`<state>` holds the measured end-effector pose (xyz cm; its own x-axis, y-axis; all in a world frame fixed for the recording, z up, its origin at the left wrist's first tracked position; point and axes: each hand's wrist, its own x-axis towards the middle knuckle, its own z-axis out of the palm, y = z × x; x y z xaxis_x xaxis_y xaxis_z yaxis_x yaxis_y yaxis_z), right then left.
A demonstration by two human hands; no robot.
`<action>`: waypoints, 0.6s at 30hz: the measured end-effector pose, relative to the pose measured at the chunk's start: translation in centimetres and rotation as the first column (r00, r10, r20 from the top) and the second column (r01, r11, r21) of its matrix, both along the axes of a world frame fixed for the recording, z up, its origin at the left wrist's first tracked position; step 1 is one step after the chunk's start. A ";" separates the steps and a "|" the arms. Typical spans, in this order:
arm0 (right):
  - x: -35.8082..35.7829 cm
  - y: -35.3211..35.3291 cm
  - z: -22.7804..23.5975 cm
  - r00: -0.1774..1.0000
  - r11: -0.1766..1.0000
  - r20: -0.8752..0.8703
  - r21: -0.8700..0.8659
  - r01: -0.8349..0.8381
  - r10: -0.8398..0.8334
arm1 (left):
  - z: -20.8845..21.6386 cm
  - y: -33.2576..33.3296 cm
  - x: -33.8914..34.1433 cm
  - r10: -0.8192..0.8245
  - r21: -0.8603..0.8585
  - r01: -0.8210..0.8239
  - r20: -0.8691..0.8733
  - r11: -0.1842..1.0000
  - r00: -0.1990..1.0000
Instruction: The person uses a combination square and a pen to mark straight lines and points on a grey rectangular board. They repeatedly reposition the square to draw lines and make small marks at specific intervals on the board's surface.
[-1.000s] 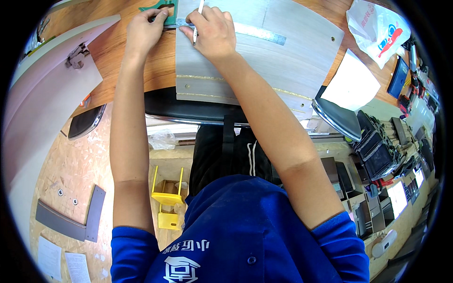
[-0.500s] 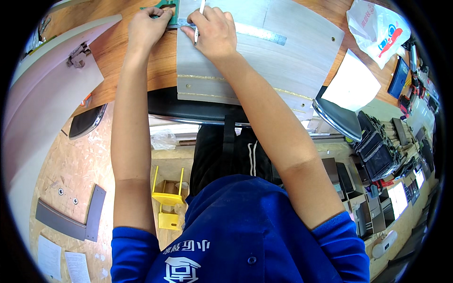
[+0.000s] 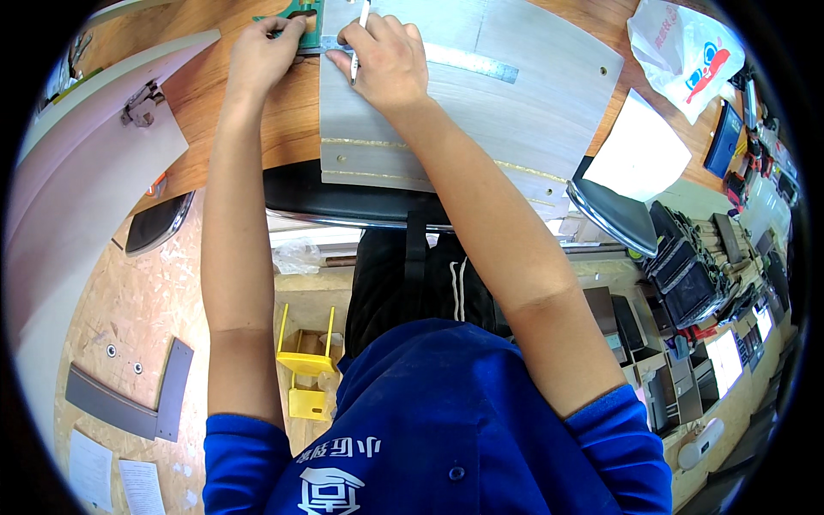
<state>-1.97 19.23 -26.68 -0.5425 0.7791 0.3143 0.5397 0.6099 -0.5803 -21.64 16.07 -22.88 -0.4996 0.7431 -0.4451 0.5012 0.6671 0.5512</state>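
A grey wood-grain board (image 3: 532,112) lies on the table, with a groove and small holes along its near edge. Against its left edge sits the green stock of a combination square (image 3: 312,39), whose steel blade (image 3: 472,64) runs rightward across the board. My left hand (image 3: 262,62) has its fingers closed on the green stock. Pinched in my right hand (image 3: 392,64) is a white pen (image 3: 354,69), held nearly upright beside the blade, close to the board's left edge. The fingers of my right hand cover part of the blade.
A white panel with a metal hinge (image 3: 142,107) rises at the left. On the wooden table (image 3: 292,129), right of the board, are a paper sheet (image 3: 639,146), a plastic bag (image 3: 682,56) and a dark blue case (image 3: 724,137). Black chairs (image 3: 614,210) stand at the table's near edge.
My hands, the square and the board appear very slightly further left in the picture. Both grips stay the same, and the pen remains beside the blade.
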 end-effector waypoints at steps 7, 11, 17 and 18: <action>0.1 -0.1 0.1 1.000 0.999 0.010 -0.030 -0.016 0.016 | 0.1 -0.2 0.3 0.112 0.018 -0.115 0.118 0.993 0.987; 0.1 0.0 0.0 1.000 0.999 -0.011 -0.031 -0.018 0.017 | 1.2 0.3 0.8 0.107 -0.036 -0.104 0.094 0.994 0.990; -0.1 -0.1 -0.1 0.999 0.999 -0.040 -0.033 -0.013 0.011 | -0.5 -0.2 -0.6 0.033 -0.010 -0.032 0.043 0.999 0.999; 0.0 -0.1 -0.1 0.999 0.999 -0.041 -0.034 -0.014 0.012 | -0.7 -0.3 -0.7 0.011 -0.019 -0.011 0.030 1.000 0.999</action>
